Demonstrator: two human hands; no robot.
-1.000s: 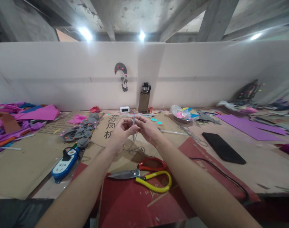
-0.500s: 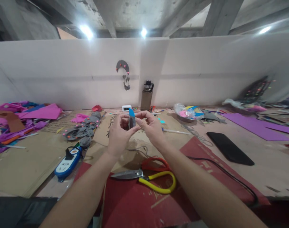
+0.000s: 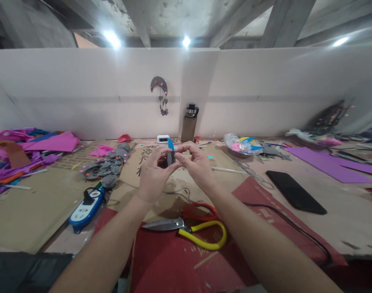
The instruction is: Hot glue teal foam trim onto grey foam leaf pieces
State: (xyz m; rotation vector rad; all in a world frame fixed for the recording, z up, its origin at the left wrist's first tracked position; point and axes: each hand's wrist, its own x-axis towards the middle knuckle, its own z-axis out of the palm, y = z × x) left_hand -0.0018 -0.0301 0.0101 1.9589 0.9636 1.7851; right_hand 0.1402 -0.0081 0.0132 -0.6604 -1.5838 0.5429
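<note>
At left of frame, a blue-and-white power strip lies on the bench; the small print on the cardboard sheet behind it is illegible. Right of this, a second piece of cardboard bears large dark Chinese characters: the top one reads 冷, while those below are partly covered. At centre, the left hand is nearly closed, thumb and fingers gripping a small grey-and-blue piece. The piece stands between the hands, long axis near upright, blue tip uppermost and leaning slightly left. The right hand is closed to a pinch at its right edge; both hands touch it, neither clearly nearer. Below lie scissors, blades pointing left, on red card with unreadable pale print. No brand is legible.
</note>
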